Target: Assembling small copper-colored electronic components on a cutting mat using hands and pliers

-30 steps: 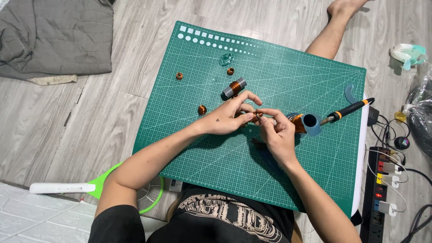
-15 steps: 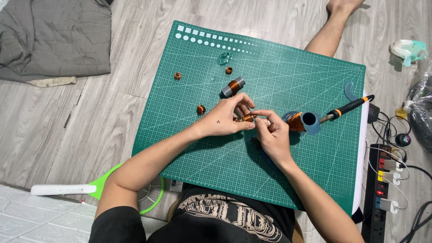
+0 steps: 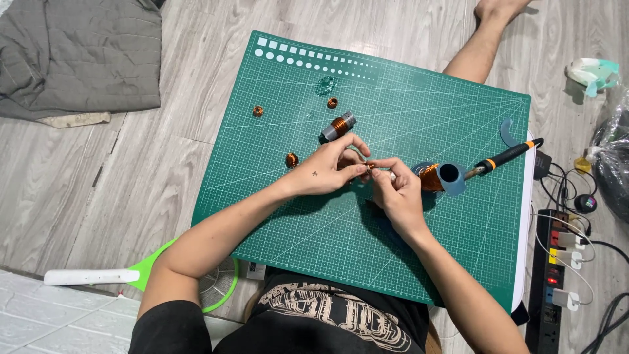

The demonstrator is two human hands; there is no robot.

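Copper coil [image 3: 370,166] stays pinched between your left hand [image 3: 325,172] and right hand [image 3: 396,191]; both hands' fingers remain clamped on it, having drifted slightly left of the wire spool [image 3: 432,177].

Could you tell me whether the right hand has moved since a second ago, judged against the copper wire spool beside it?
Yes. The right hand has shifted slightly left, away from the copper wire spool, towards the left hand.

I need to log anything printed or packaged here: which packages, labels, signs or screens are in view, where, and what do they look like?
Cutting mat: on the floor under both hands, green rectangle with white printed grid and a row of white shapes along its far edge.
Plastic bag: right edge, dark and shiny, contents unclear.
Shirt print: bottom centre, pale graphic on black.
No signs or screens.
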